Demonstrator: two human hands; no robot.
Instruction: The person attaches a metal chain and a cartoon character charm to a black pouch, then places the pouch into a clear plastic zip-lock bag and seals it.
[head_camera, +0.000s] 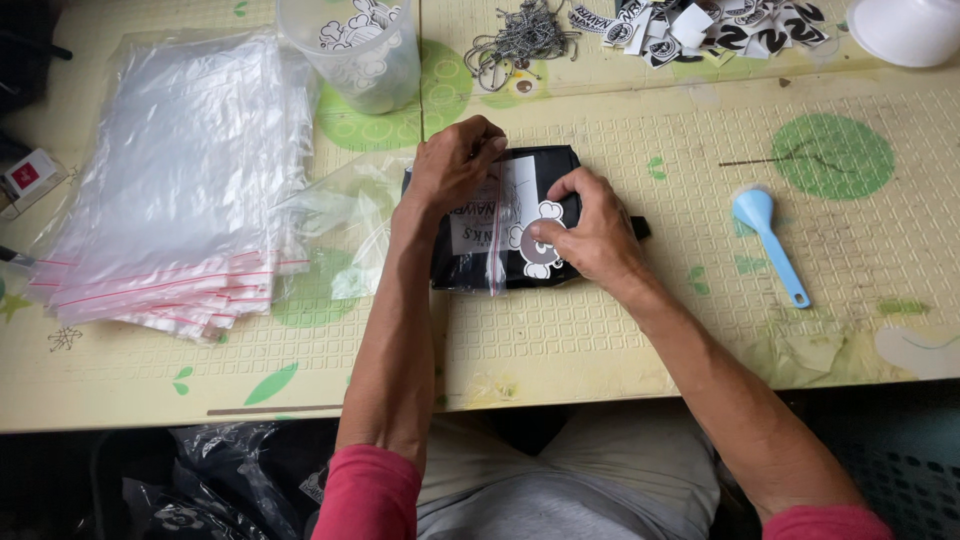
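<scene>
Left hand (455, 165) curled, fingertips pinching the top edge of a clear zip-seal plastic bag (497, 215) around a folded black garment (470, 265); right hand (590, 235) bent, thumb pressing a white cartoon sticker (538, 250) on that packet, mid-table on the pale yellow patterned mat (620, 330); stack of clear red-striped zip bags (180, 190) left; light blue plastic scoop (768, 235) right; clear plastic cup (355, 50), metal hooks (520, 40), loose stickers (715, 25) beyond.
</scene>
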